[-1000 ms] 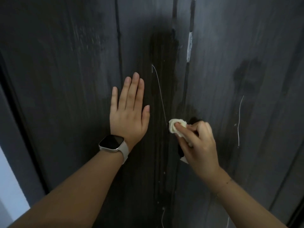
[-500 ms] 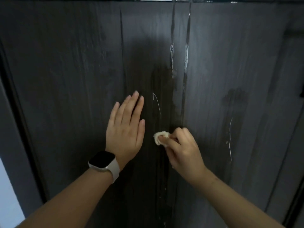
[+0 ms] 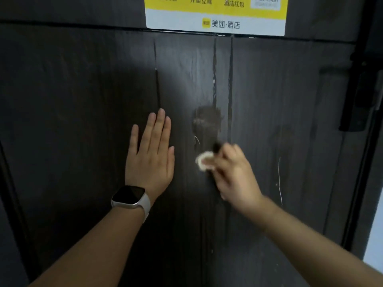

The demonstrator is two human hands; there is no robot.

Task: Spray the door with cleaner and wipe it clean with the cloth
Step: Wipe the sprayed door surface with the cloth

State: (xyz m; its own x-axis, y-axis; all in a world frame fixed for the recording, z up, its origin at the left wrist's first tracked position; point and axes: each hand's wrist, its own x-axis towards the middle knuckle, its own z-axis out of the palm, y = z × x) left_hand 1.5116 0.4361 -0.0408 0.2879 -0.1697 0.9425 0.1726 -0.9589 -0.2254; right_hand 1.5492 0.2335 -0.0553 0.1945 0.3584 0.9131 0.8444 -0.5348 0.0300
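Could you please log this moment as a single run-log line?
phase: wiping | left hand: flat on door | right hand: grips cloth, blurred | wet patch: above cloth

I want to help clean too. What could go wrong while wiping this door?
The cloth is bunched small in the right hand, so bare fingers might rub the wet door. Wiping higher could wet or peel the yellow sticker. The left hand lies flat beside the damp streaks and may slip.
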